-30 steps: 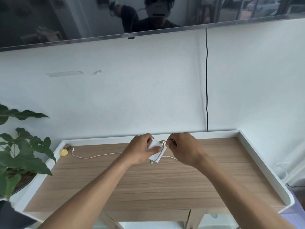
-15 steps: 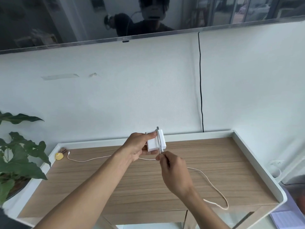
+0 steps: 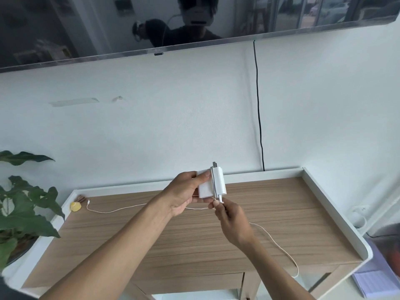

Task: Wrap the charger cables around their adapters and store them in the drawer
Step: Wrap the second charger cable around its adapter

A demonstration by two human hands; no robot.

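My left hand (image 3: 186, 194) holds a white charger adapter (image 3: 207, 185) upright above the back of the wooden desk (image 3: 194, 241). Its metal prongs point up. A white cable (image 3: 279, 247) runs once around the adapter's right side. My right hand (image 3: 231, 221) pinches that cable just below the adapter. The rest of the cable trails over the desk toward the front right edge and loops there. A second stretch lies to the left, ending in a small plug (image 3: 89, 201). The drawer front (image 3: 188, 284) shows under the desktop, shut.
A small yellow object (image 3: 75, 206) and a brown one (image 3: 81, 199) lie at the desk's back left corner. A leafy potted plant (image 3: 23, 211) stands left of the desk. The desk has a raised white rim (image 3: 337, 211). A black wire (image 3: 258, 109) hangs down the wall.
The adapter was raised and turned upright. My right hand dropped from beside it to below it, pulling the cable down its side. The loose cable now shows on the right.
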